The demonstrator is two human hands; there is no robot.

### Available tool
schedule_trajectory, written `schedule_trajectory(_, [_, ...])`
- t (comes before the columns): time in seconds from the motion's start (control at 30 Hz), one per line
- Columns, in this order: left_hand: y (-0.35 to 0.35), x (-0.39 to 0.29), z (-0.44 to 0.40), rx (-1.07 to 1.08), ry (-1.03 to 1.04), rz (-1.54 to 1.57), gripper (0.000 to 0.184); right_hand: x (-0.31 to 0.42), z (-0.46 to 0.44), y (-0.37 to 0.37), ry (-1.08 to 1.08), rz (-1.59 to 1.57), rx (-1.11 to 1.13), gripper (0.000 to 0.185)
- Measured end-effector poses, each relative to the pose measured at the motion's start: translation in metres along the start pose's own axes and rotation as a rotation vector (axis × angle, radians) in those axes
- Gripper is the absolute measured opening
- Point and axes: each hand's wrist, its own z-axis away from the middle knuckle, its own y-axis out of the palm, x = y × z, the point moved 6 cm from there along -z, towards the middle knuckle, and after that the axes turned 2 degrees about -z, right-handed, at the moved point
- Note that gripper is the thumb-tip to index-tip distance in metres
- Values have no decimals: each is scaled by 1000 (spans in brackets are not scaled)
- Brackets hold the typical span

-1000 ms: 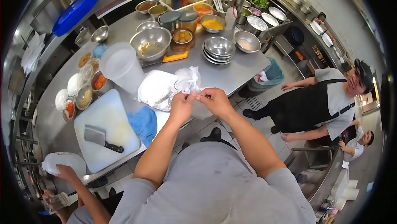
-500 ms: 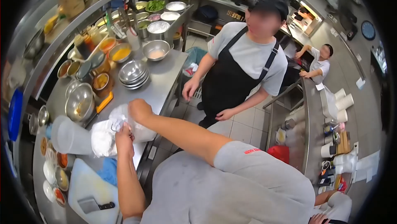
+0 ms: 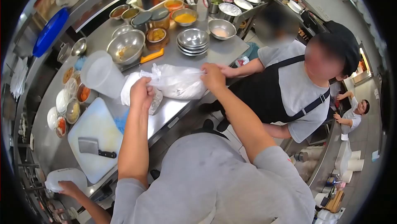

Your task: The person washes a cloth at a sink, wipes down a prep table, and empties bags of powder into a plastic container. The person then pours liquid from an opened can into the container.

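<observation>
Gripping a bulging, crinkled plastic bag (image 3: 178,84), the left hand (image 3: 141,92) pinches its bunched end; the right hand (image 3: 214,77), opposite.

torso: grey T-shirt (image 3: 248,191), darker blotches (image 3: 211,154) at lower centre | sleeves: short, small red marking (image 3: 289,160) on right sleeve (image 3: 275,164) | left hand (image 3: 142,93), right hand (image 3: 214,77): bare | footwear: black shoe (image 3: 208,124) near frame centre

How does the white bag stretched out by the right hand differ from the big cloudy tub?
The bag is limp and creased; the tub looks stiff and smooth-sided.
The bag is gripped by the right hand; the tub has no hand on it.
The bag bulges irregularly; the tub is rounded.
Both look whitish.
</observation>
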Motion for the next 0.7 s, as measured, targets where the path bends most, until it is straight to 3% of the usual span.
schedule_trajectory(0.1, [-2,-2,-3,-55,97,113,11,-17,19,-1,29,91,-31,36])
schedule_trajectory(0.17, [11,-8,0,-17,293,-30,19,-15,25,0,29,126,-64,40])
schedule_trajectory(0.27, [36,-22,17,75,294,-199,34,25,40,-16,-33,140,-129,41])
schedule_trajectory(0.3, [46,-26,21,142,311,-271,45,61,47,-22,-237,6,-130,41])
schedule_trajectory(0.33, [48,-24,17,222,306,-370,75,91,54,-26,-439,-132,-129,41])
schedule_trajectory(0.37, [49,-20,12,220,304,-370,75,104,54,-26,-438,-133,-127,41])
schedule_trajectory(0.43, [62,-17,10,245,436,-536,83,142,68,-7,-835,-218,224,36])
schedule_trajectory(0.47, [65,-19,13,224,453,-613,86,145,66,3,-834,-217,224,36])
schedule_trajectory(0.6, [65,-26,26,123,594,-713,71,120,28,14,-639,-37,8,33])
schedule_trajectory(0.67, [58,-20,28,110,668,-704,47,94,5,13,-483,65,-64,30])
schedule_trajectory(0.7, [56,-19,31,99,664,-699,47,93,4,7,-489,64,-53,30])
